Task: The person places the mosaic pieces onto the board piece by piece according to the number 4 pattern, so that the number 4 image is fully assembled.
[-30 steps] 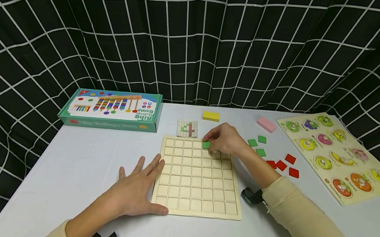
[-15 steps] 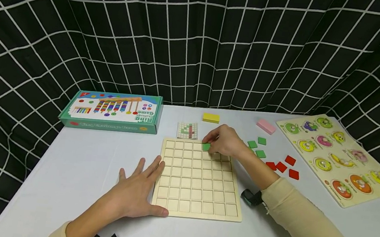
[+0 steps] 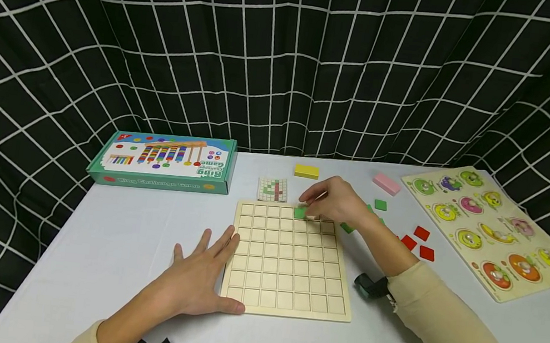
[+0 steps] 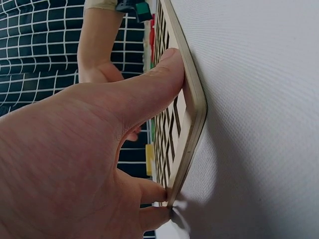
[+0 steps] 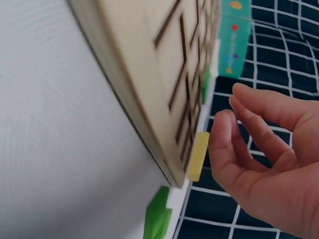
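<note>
A square wooden grid board (image 3: 290, 262) lies flat on the table. My left hand (image 3: 198, 281) is spread at its left side, thumb on the near rim and fingertips against the left edge; the left wrist view shows the thumb (image 4: 162, 72) resting on top of the rim. One green square tile (image 3: 299, 212) sits in a far-row cell. Just above and right of it is my right hand (image 3: 334, 203), its fingers bent. In the right wrist view, nothing lies between the right thumb and fingers (image 5: 249, 119), and the green tile (image 5: 206, 84) is on the board beyond them.
Several green tiles (image 3: 380, 205) and red tiles (image 3: 426, 253) are scattered right of the board. Beyond it are a grid pattern card (image 3: 272, 189), a yellow block (image 3: 307, 171) and a pink block (image 3: 386, 184). A game box (image 3: 162, 161) stands left, a fruit puzzle board (image 3: 492, 228) right.
My right hand has let go of the green tile and lifted slightly up and to the right; the tile stays in its cell. The left hand keeps its place on the board.
</note>
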